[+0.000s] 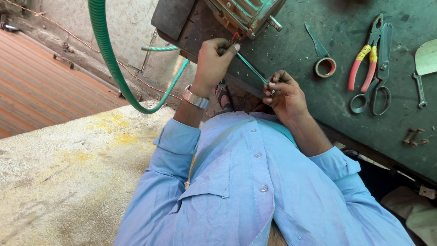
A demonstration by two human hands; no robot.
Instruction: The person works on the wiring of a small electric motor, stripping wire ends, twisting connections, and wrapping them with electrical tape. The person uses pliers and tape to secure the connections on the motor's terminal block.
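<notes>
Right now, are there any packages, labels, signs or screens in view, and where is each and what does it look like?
No packages, labels, signs or screens show.
The green bench holds only tools: a tape roll, pink-handled pliers and scissors.
The left hand and right hand hold a thin teal wire by a rusty motor.

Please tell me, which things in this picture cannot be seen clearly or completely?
- Head view: the motor is cut off by the top edge.
- The left hand hides where the thin green wire begins.
- The right hand covers the wire's other end.
- The flat metal blade is cut off by the right edge.
</notes>
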